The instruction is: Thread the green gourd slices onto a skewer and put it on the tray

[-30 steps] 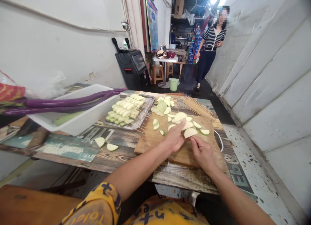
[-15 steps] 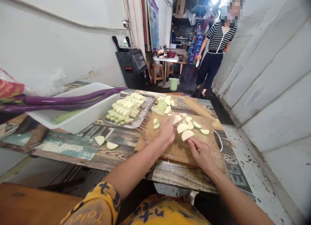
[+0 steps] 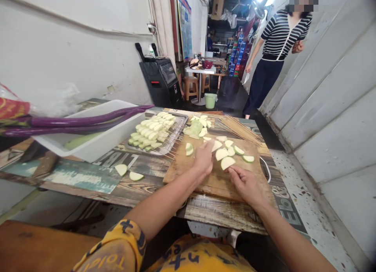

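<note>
Slices [image 3: 227, 163], smooth half-moons, sit pinched by the right hand [image 3: 245, 182]; the left hand's [image 3: 203, 157] grip is unclear.

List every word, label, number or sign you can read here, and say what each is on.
"Tola", last letters unclear: yellow left sleeve.
"ten", seemingly, with loose letters broken by folds: shirt front.
"Eb&", seemingly: right part of the table top.
White letters on it beside the metal tray: slanted, not surely readable.
Poster, stacked boxes, black machine: print too small.

Yellow shirt [image 3: 196, 257] lettered in navy
</note>
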Motion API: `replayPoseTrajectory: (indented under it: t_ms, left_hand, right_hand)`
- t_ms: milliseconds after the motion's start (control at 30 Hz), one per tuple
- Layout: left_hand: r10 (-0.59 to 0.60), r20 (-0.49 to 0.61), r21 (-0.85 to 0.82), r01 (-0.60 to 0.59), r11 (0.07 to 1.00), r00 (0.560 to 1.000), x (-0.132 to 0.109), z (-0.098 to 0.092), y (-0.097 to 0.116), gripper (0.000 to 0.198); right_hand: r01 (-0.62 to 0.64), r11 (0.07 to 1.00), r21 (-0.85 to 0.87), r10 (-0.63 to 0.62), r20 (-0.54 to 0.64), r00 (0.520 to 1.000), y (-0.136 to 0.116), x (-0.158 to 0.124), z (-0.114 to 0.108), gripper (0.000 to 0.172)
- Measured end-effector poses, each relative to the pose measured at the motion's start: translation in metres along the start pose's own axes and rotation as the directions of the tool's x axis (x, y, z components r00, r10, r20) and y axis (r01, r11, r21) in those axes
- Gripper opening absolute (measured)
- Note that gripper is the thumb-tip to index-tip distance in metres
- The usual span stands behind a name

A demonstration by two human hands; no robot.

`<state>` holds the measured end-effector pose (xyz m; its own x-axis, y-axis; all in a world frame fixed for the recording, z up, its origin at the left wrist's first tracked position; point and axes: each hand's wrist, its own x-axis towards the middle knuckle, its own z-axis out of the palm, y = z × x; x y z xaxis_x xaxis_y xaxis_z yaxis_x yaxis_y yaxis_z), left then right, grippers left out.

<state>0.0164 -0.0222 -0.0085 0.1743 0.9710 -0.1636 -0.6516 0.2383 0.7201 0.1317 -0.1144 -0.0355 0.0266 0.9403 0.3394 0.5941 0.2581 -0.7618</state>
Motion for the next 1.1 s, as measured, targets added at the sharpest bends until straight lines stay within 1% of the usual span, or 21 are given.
replayPoseTrajectory:
  t_ms: [67,133,233,267,300,333,367,400,433,467,500,533,567,600,667,700,767,867,967,1033,1100]
  left_hand:
    - [0.015,0.017,-0.005,-0.015,1.000,1.000,-0.001,0.001,-0.002,0.013]
    - [0.023,0.032,0.001,-0.023,1.000,0.999,0.000,0.001,-0.004,0.016]
    - [0.010,0.039,0.078,-0.013,0.997,0.999,0.005,-0.003,0.001,0.024]
    - [0.038,0.033,0.134,-0.042,0.990,0.999,0.007,-0.006,0.005,0.027]
    - [0.101,0.026,0.222,-0.104,0.970,0.995,0.010,-0.010,0.011,0.030]
    - [0.194,0.035,0.340,-0.194,0.920,0.980,0.012,-0.014,0.018,0.032]
    - [0.319,0.067,0.496,-0.309,0.812,0.945,0.015,-0.019,0.026,0.033]
    - [0.416,0.141,0.667,-0.397,0.631,0.898,0.016,-0.023,0.034,0.033]
    - [0.448,0.236,0.805,-0.431,0.407,0.863,0.017,-0.026,0.041,0.034]
    - [0.420,0.306,0.892,-0.412,0.188,0.854,0.016,-0.029,0.047,0.032]
    - [0.338,0.349,0.930,-0.369,-0.007,0.874,0.015,-0.030,0.051,0.029]
    - [0.242,0.363,0.929,-0.328,-0.173,0.900,0.013,-0.030,0.053,0.027]
    - [0.153,0.359,0.904,-0.302,-0.302,0.921,0.011,-0.029,0.054,0.028]
    - [0.080,0.349,0.869,-0.291,-0.400,0.934,0.009,-0.028,0.053,0.029]
    - [0.013,0.328,0.809,-0.274,-0.519,0.944,0.006,-0.025,0.048,0.032]
    - [0.002,0.319,0.795,-0.267,-0.545,0.948,0.006,-0.025,0.045,0.032]
    - [-0.022,0.295,0.799,-0.259,-0.543,0.955,0.008,-0.026,0.041,0.030]
    - [-0.040,0.324,0.821,-0.302,-0.485,0.945,0.012,-0.030,0.036,0.023]
    - [0.014,0.362,0.838,-0.319,-0.442,0.932,0.011,-0.030,0.032,0.021]
    - [0.020,0.379,0.837,-0.334,-0.433,0.925,0.010,-0.028,0.031,0.020]
    - [-0.011,0.407,0.835,-0.377,-0.401,0.914,0.010,-0.027,0.029,0.019]
  right_hand:
    - [-0.011,1.000,0.006,0.011,-0.004,1.000,-0.001,0.000,0.001,0.029]
    - [0.010,1.000,-0.023,-0.011,-0.029,1.000,-0.002,-0.001,0.002,0.029]
    - [0.022,0.998,-0.060,-0.027,-0.079,0.996,-0.001,-0.002,0.003,0.028]
    - [0.011,0.998,-0.062,-0.017,-0.104,0.994,-0.001,-0.003,0.002,0.028]
    - [-0.008,0.998,-0.059,0.000,-0.134,0.991,0.000,-0.003,0.001,0.028]
    - [-0.028,0.998,-0.054,0.018,-0.171,0.985,0.001,-0.003,-0.001,0.028]
    - [-0.050,0.998,-0.047,0.040,-0.208,0.977,0.003,-0.003,-0.002,0.029]
    - [-0.074,0.996,-0.040,0.063,-0.240,0.969,0.004,-0.003,-0.004,0.029]
    - [-0.098,0.995,-0.035,0.086,-0.261,0.962,0.006,-0.003,-0.005,0.029]
    - [-0.118,0.993,-0.030,0.105,-0.271,0.957,0.007,-0.003,-0.005,0.029]
    - [-0.133,0.991,-0.025,0.121,-0.272,0.954,0.007,-0.003,-0.006,0.029]
    - [-0.141,0.990,-0.023,0.130,-0.267,0.955,0.008,-0.003,-0.006,0.030]
    - [-0.146,0.989,-0.024,0.135,-0.258,0.957,0.007,-0.003,-0.005,0.030]
    - [-0.148,0.989,-0.027,0.137,-0.250,0.959,0.007,-0.003,-0.005,0.029]
    - [-0.153,0.988,-0.036,0.140,-0.241,0.960,0.005,-0.004,-0.005,0.029]
    - [-0.156,0.987,-0.038,0.143,-0.238,0.961,0.004,-0.003,-0.005,0.029]
    - [-0.156,0.987,-0.030,0.145,-0.236,0.961,0.003,-0.003,-0.005,0.028]
    - [-0.145,0.989,-0.010,0.139,-0.241,0.961,0.004,-0.001,-0.005,0.028]
    - [-0.116,0.993,-0.016,0.108,-0.268,0.958,0.003,-0.002,-0.007,0.027]
    - [-0.097,0.995,-0.030,0.087,-0.256,0.963,0.001,-0.003,-0.008,0.028]
    - [-0.068,0.997,-0.040,0.055,-0.271,0.961,0.000,-0.003,-0.008,0.029]
